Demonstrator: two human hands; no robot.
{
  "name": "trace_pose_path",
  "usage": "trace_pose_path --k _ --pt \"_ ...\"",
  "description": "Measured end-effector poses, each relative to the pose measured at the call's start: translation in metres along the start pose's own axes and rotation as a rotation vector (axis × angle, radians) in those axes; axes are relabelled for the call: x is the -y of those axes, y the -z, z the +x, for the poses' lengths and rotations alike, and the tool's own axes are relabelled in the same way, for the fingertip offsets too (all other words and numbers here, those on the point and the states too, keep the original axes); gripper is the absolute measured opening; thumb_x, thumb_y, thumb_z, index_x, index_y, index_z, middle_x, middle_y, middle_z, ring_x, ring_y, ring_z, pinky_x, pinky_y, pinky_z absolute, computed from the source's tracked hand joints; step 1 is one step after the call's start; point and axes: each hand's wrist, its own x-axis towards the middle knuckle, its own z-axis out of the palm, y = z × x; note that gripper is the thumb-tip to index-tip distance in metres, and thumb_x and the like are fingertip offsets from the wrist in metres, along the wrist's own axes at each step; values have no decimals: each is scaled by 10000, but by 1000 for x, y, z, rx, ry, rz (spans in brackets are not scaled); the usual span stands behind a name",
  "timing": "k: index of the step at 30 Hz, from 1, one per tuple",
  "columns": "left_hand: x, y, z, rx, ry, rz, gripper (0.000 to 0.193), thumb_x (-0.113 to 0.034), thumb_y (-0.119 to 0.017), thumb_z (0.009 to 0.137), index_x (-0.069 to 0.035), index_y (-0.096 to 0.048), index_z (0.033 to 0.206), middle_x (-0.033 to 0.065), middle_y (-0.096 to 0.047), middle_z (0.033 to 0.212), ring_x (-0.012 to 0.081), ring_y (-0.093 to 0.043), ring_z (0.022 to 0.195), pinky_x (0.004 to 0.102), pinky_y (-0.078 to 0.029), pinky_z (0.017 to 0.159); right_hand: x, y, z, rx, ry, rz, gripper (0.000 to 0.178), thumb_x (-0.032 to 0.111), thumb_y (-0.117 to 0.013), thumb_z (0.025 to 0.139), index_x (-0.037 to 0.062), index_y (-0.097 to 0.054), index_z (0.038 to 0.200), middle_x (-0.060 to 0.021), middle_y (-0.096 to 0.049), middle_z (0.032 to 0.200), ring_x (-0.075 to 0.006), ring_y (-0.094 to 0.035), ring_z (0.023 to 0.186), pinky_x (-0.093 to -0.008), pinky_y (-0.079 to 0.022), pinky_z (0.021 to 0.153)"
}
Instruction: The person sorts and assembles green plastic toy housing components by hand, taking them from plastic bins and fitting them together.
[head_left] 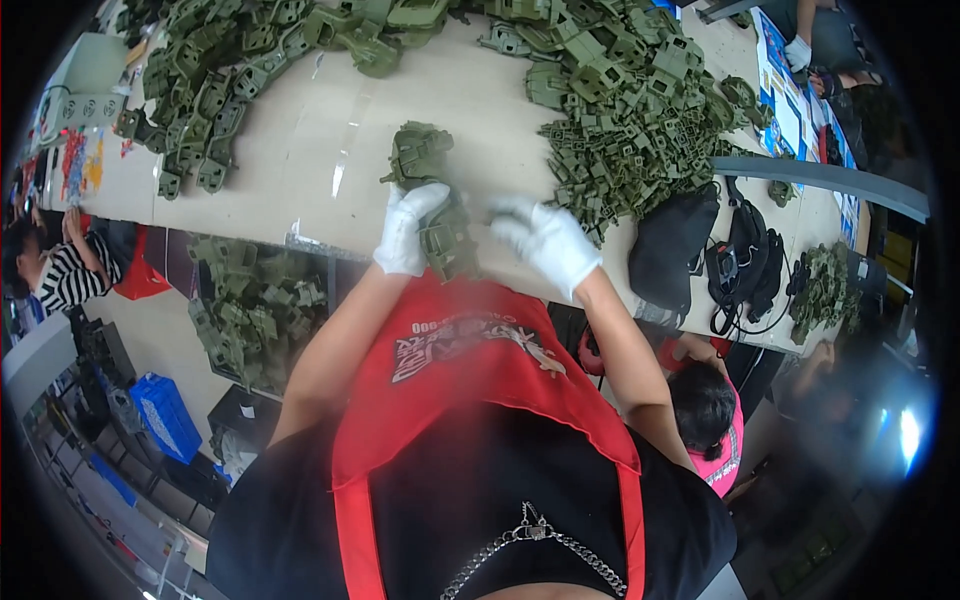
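My left hand, in a white glove, is closed around an olive-green moulded plastic part just above the table's near edge. Above the glove, more olive-green plastic sticks out; whether it belongs to the same part I cannot tell. To the right of it, my right hand, also gloved in white, hovers apart from the part. Its fingers reach toward the left, somewhat blurred by motion, and no object shows in them.
A large heap of small green plastic parts lies on the table to the right, with bigger green parts at the far left. A black bag rests right of my hands. Below the edge at left sit more green parts. Other people work nearby.
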Motion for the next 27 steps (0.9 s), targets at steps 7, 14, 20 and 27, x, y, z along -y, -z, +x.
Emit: trace_pose_path --k 7,14,20,27 --pt "44 18 -11 -107 -120 113 288 17 -608 813 3 -520 1087 138 -639 936 259 -669 839 366 -569 726 35 -27 -28 44 -283 -176 384 382 -648 817 158 -621 1128 -169 -665 1032 -356 -652 866 -411 -518 798" --pt "48 23 -21 -103 -82 82 215 14 -617 804 30 -565 1012 173 -663 912 260 -676 811 361 -570 730 34 -44 -45 -83 -252 -320 320 356 -609 845 100 -624 1036 -187 -677 893 -378 -649 809 -429 -525 757" --pt "47 24 -17 -91 -20 84 482 -23 -691 788 -63 -438 1196 63 -603 949 153 -618 793 289 -526 706 41 -46 -45 -168 -284 -142 201 261 -614 845 79 -592 927 -175 -675 852 -389 -649 771 -452 -523 734" --pt "62 33 -21 -86 -166 147 216 -7 -560 834 59 -620 1032 179 -678 976 239 -666 833 344 -550 774 45 -64 -41 -242 -191 -267 180 263 -621 840 90 -571 827 -154 -658 737 -383 -637 644 -453 -533 625"
